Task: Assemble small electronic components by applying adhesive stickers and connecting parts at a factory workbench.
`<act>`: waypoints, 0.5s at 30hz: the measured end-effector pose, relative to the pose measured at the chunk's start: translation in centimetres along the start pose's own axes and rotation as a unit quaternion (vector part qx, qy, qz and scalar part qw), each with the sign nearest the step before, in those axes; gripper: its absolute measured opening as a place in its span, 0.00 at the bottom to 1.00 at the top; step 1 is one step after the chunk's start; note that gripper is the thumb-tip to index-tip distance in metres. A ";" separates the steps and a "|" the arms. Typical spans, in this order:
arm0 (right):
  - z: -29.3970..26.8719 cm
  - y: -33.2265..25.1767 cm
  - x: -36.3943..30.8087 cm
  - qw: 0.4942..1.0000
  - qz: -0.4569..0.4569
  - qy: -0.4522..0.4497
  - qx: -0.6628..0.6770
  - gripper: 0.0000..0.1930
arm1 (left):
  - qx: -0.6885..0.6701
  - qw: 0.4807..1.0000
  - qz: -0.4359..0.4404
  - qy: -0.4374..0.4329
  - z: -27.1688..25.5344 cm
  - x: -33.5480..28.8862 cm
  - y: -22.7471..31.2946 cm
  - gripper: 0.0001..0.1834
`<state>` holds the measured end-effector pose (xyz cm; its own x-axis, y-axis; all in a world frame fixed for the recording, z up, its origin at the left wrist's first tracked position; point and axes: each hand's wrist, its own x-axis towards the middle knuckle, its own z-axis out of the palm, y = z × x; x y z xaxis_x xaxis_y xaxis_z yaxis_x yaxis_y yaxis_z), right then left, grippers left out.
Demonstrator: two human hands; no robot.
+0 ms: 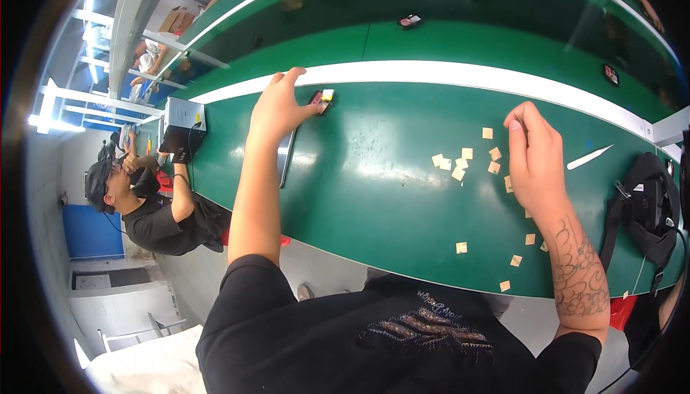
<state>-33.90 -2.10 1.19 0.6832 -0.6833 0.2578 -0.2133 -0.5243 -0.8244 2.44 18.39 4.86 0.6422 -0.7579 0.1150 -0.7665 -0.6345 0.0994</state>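
Observation:
My left hand reaches over the far left of the green table, thumb and forefinger spread apart. Its thumb tip is at a small dark piece with a yellow patch; whether they touch is unclear. A flat thin object with a silver edge lies partly hidden by my left forearm. On the right, my right hand is closed, its thumb and forefinger bent together; anything between them is too small to make out. Several small tan squares lie scattered beside and below it, some partly covered by the hand and forearm.
A white pointed tool and a black strapped bag lie to the right. At the left a person in a dark cap sits near a silver-black box. A white rail borders the far edge, with small dark items beyond.

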 end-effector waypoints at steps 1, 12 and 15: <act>0.1 0.4 0.0 0.999 -0.027 0.005 -0.018 0.05 | -0.002 1.000 -0.001 -0.002 0.4 -0.1 -0.4 0.38; 0.1 0.0 -0.5 0.996 -0.011 -0.024 -0.082 0.05 | -0.201 0.970 0.100 -0.094 1.8 -1.9 10.8 0.19; 0.9 0.9 -0.4 0.996 -0.066 -0.007 -0.055 0.06 | -0.180 0.961 0.170 -0.126 2.4 -2.7 14.9 0.18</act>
<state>-33.71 -1.82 -0.07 0.7192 -0.5982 0.3534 -0.1952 -0.6622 -0.7235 -10.77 10.62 3.66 0.2983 -0.9538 -0.0367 -0.8526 -0.2836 0.4389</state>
